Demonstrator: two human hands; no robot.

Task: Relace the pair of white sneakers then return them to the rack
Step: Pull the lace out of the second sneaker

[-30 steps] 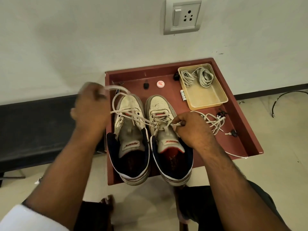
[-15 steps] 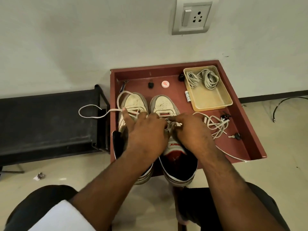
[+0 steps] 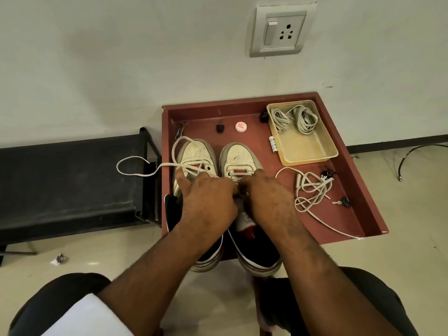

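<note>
Two worn white sneakers stand side by side on a red tray (image 3: 358, 190), toes toward the wall. My left hand (image 3: 208, 202) lies across the left sneaker (image 3: 196, 156) and reaches onto the right sneaker (image 3: 240, 157). My right hand (image 3: 266, 197) meets it over the right sneaker's eyelets, and both pinch its lace there; the fingertips hide the lace ends. A long white lace (image 3: 135, 166) runs from the left sneaker and loops out over the black rack (image 3: 68, 180).
A beige plastic tub (image 3: 308, 151) with two coiled laces sits at the tray's back right. A loose tangled lace (image 3: 312, 187), a key (image 3: 341, 202), a round white cap (image 3: 241, 126) and small black bits lie on the tray. A wall socket (image 3: 278, 32) is above.
My left hand let the long lace fall over the rack and came right onto the right sneaker, meeting my right hand. The view has shifted slightly.
</note>
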